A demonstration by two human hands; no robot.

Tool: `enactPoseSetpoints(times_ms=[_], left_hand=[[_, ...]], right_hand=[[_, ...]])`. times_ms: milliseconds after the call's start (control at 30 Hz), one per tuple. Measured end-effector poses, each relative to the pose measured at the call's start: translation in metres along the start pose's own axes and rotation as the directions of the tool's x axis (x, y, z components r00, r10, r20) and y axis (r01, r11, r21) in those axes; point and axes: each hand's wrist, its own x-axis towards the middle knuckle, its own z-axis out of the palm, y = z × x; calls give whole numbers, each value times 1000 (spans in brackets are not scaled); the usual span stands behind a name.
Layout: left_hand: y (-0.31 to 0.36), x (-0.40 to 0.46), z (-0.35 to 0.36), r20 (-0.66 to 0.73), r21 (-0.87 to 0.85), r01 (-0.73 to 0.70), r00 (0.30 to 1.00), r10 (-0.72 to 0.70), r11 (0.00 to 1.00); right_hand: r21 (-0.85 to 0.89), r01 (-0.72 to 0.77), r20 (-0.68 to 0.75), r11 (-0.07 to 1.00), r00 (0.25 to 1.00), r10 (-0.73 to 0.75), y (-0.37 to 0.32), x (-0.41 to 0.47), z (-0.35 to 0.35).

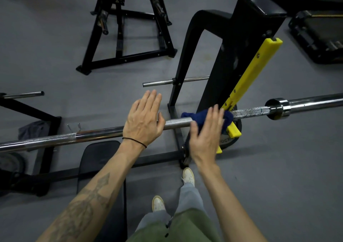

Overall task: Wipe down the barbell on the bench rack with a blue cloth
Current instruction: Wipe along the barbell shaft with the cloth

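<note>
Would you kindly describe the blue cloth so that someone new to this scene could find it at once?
Find the long chrome barbell crossing the picture, and follow it right to the black rack upright with its yellow plastic guard. Just left of that guard, the dark blue cloth is bunched over the bar under the right hand, whose fingers are straight. It is the only blue, soft thing among metal.

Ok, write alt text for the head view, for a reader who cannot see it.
A person's right hand presses a dark blue cloth onto a long chrome steel barbell beside the rack's yellow plastic guard. The left hand rests open on the bar, fingers straight. Below are a black padded bench and grey floor.
</note>
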Motion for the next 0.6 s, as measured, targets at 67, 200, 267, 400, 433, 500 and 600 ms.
enactPoseSetpoints(times_ms=[67,200,267,400,433,500,600], left_hand=[[0,-1,0,-5,-3,2,1000,-2,1000],[-3,-1,-2,-5,-14,-14,1000,14,1000],[-2,0,-2,-2,-13,-14,1000,14,1000],[0,0,0,-8,8,-17,1000,17,1000],[1,1,0,-13,7,-19,1000,19,1000],[-1,0,1,-24,4,-18,1000,18,1000],[-4,-2,-1,-22,-10,-21,1000,21,1000]], right_hand=[[91,67,75,994,994,-74,-32,-18,15],[-56,471,252,880,860,-444,5,-5,-2],[-131,425,213,896,895,-393,39,12,-20],[-5,27,7,1000,1000,-27,8,2,-5],[55,2,13,999,1000,-2,-14,-6,6],[118,104,78,988,990,-113,-42,-25,20],[2,403,217,915,893,-394,-16,-19,7]])
